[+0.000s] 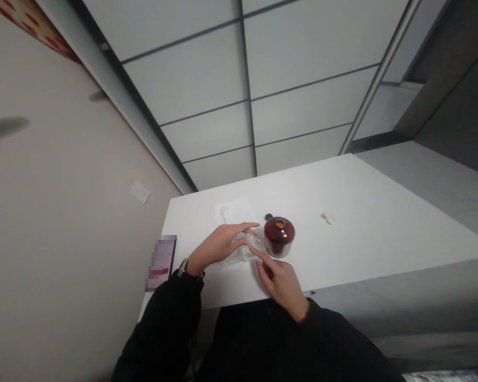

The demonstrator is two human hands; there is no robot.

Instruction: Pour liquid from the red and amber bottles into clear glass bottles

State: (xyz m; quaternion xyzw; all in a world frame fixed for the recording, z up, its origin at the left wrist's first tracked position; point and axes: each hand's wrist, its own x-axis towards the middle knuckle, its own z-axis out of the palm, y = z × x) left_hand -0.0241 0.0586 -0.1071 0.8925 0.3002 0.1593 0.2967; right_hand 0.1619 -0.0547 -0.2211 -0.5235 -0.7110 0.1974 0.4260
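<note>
At frame centre, on the white desk (pixel 362 223), a clear plastic packet (pixel 239 252) is pinned under the flat, open left hand (pixel 223 244) while the right hand (pixel 281 281) presses one extended finger, best kept off the red bowl (pixel 279 236).

A plain indoor room, likely an office or a home study corner. A white table (pixel 342 212) stands against a beige wall (pixel 63 212) with a wall socket (pixel 140 192). Behind it run frosted glass panels (pixel 295 79) in dark frames, with grey floor (pixel 434 180) beyond.
</note>
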